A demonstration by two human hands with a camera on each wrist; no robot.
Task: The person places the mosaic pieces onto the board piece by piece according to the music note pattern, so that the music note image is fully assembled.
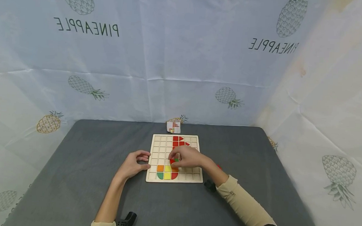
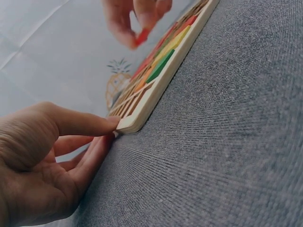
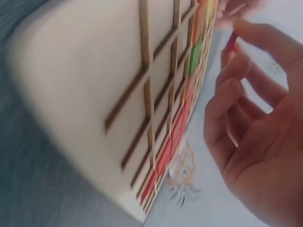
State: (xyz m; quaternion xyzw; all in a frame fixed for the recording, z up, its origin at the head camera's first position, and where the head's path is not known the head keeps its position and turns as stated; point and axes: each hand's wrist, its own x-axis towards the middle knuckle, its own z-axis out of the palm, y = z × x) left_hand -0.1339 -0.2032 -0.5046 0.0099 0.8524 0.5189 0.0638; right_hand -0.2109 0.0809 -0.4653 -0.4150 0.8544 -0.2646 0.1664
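A square wooden grid board (image 1: pixel 162 149) lies on the grey table with coloured tiles set in it. My left hand (image 1: pixel 133 165) holds the board's left edge, its thumb at the rim in the left wrist view. Over the middle of the board, my right hand (image 1: pixel 188 156) pinches a small red tile (image 2: pixel 141 37) between thumb and fingertip, just off the surface in the left wrist view. Red tiles (image 1: pixel 175 143) fill part of the far rows. Nearer are an orange tile (image 1: pixel 160 168), yellow tiles (image 1: pixel 167 175) and a rounded green tile (image 1: pixel 160 175). The right hand hides some cells.
A small pattern card (image 1: pixel 173 127) stands behind the board near the table's far edge. Something red (image 1: pixel 219 166) shows beside the right forearm. Black devices (image 1: pixel 127 221) are at both wrists. A pineapple-print cloth (image 1: pixel 183 59) hangs behind the grey table (image 1: pixel 107 136).
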